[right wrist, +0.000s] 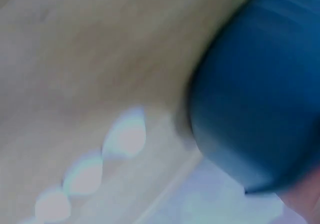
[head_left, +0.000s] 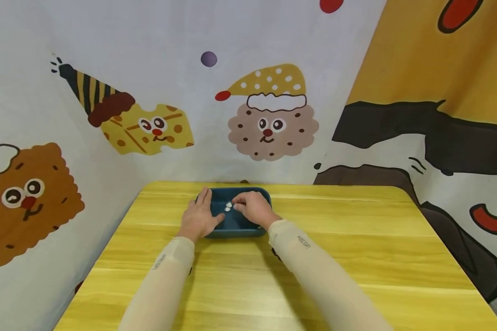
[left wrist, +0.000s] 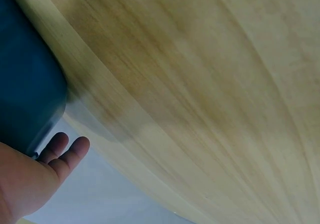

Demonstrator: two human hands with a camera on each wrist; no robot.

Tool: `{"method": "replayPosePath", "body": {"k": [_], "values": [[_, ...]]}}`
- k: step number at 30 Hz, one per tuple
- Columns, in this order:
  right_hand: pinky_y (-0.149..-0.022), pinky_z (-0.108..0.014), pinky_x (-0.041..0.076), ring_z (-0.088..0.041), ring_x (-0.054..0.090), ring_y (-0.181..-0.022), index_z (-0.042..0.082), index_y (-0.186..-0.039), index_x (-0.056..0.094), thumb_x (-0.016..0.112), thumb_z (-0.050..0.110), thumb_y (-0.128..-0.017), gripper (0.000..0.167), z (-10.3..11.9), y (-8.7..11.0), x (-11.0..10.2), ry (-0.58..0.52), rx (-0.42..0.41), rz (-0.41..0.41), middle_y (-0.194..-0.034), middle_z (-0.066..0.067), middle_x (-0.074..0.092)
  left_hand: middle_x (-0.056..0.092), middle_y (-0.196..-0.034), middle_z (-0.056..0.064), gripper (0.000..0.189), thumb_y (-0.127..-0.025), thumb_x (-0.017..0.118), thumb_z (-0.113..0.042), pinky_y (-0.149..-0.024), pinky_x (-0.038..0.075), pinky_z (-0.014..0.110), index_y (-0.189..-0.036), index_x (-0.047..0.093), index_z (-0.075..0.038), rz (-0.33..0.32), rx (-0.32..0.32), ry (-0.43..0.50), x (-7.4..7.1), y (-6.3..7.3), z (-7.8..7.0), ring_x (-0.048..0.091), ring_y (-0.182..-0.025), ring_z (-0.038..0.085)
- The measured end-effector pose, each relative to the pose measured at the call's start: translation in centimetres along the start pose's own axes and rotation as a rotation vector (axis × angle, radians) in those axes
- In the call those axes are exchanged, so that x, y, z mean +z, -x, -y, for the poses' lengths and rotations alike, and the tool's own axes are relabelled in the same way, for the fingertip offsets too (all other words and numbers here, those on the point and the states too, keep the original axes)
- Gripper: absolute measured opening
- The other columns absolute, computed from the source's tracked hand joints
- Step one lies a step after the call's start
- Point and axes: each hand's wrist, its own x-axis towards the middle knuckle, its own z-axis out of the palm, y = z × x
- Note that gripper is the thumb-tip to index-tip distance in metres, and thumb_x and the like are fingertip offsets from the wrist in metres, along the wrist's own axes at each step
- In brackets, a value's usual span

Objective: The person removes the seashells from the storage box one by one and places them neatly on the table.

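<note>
White pieces (head_left: 228, 208), only a few showing, lie together inside the blue tray (head_left: 236, 233), a little left of its middle. The left grip (head_left: 200, 216) is loose and unclenched, its fingers stretched along the tray's left rim with the thumb over the inside. The right grip (head_left: 254, 207) has its fingers curled, tips just beside the pieces; whether something is pinched there I cannot tell. Handling these well probably calls for a light fingertip pinch, one piece at a time, while the left side steadies the tray without tipping it. Knocking a neighbouring piece away seems the likeliest slip. The pieces look small and roundish (their material is too small to judge). The tray has smooth, probably plastic walls and rounded corners, standing on a yellow bench (head_left: 348, 248) with streaky wood grain.
</note>
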Motion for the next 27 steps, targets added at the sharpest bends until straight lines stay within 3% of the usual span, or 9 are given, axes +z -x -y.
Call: {"method": "replayPosePath", "body": {"k": [6, 10, 15, 21, 27], "values": [[-0.097, -0.040, 0.064, -0.021, 0.075, -0.114, 0.017, -0.133, 0.077, 0.068, 0.025, -0.107, 0.029, -1.5, 3.9, -4.5, -0.070, 0.037, -0.063, -0.129, -0.002, 0.078, -0.004, -0.183, 0.008, 0.101, -0.104, 0.060, -0.059, -0.127, 0.034, 0.064, -0.174, 0.004, -0.012, -0.002, 0.007, 0.003, 0.3, 0.1, -0.1, 0.024, -0.160, 0.054], [-0.097, -0.043, 0.064, -0.025, 0.075, -0.116, 0.013, -0.134, 0.076, 0.069, 0.024, -0.107, 0.030, -4.6, 8.1, -8.1, -0.049, 0.104, -0.091, -0.130, -0.007, 0.078, -0.003, -0.183, 0.010, 0.101, -0.105, 0.060, -0.058, -0.126, 0.037, 0.064, -0.174, 0.004, -0.010, -0.003, 0.023, -0.004, 0.2, 0.2, 0.1, 0.023, -0.160, 0.054], [-0.100, -0.049, 0.062, -0.033, 0.071, -0.124, 0.009, -0.138, 0.073, 0.065, 0.025, -0.109, 0.034, -9.4, 14.2, -11.6, -0.054, 0.242, -0.093, -0.136, -0.014, 0.074, -0.005, -0.183, 0.013, 0.100, -0.106, 0.059, -0.057, -0.129, 0.030, 0.066, -0.173, 0.003, -0.007, 0.002, 0.041, -0.001, 0.1, 0.2, 0.2, 0.019, -0.161, 0.055], [-0.096, -0.045, 0.062, -0.030, 0.072, -0.120, 0.007, -0.131, 0.076, 0.068, 0.025, -0.107, 0.032, -12.8, 18.9, -11.7, -0.080, 0.333, -0.087, -0.132, -0.012, 0.076, -0.008, -0.182, 0.015, 0.102, -0.106, 0.058, -0.057, -0.132, 0.021, 0.065, -0.173, 0.000, -0.005, 0.026, 0.046, 0.011, 0.1, 0.3, 0.7, 0.014, -0.163, 0.054], [-0.099, -0.047, 0.062, -0.029, 0.073, -0.119, 0.015, -0.118, 0.083, 0.072, 0.023, -0.104, 0.020, -13.0, 20.6, -9.8, -0.029, 0.303, -0.079, -0.124, -0.007, 0.080, -0.008, -0.181, 0.017, 0.102, -0.106, 0.058, -0.056, -0.133, 0.019, 0.066, -0.172, 0.000, -0.004, 0.027, 0.063, 0.012, 0.2, 0.1, 0.4, 0.012, -0.163, 0.054]]}}
